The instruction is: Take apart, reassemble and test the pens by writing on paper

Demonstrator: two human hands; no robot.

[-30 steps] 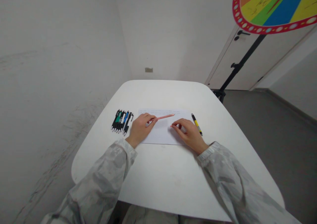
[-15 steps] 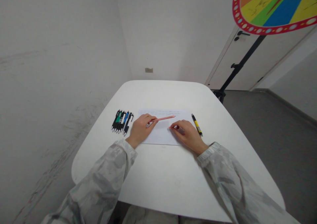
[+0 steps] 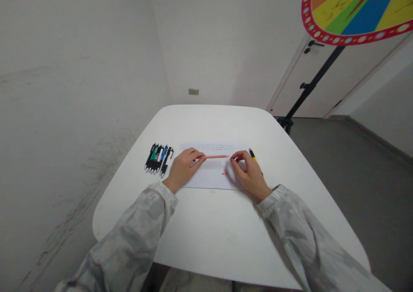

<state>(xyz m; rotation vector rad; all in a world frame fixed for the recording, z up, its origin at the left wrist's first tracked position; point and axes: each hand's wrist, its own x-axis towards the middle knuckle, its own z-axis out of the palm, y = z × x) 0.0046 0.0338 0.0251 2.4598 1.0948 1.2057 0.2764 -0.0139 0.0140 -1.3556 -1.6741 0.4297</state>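
Note:
My left hand (image 3: 185, 165) is closed in a pinch around the left end of a slim pink pen (image 3: 215, 156), held level above the sheet of paper (image 3: 203, 178). At the pen's other end, by its small metallic tip, the thumb and fingers of my right hand (image 3: 249, 173) are pinched together. Whether they grip the tip is too small to tell. A short pink piece (image 3: 224, 172) lies on the paper just below the pen. Lines of writing run along the top of the sheet.
On the white table (image 3: 213, 124), several click pens (image 3: 158, 158) lie in a row left of the paper. A yellow and black pen (image 3: 253, 155) lies partly behind my right hand. Beyond the table stands a colourful prize wheel (image 3: 358, 12) on a black pole.
My right hand has put the short pink piece down on the paper and moved up and right to the pen's tip. The pink pen has turned to lie nearly level.

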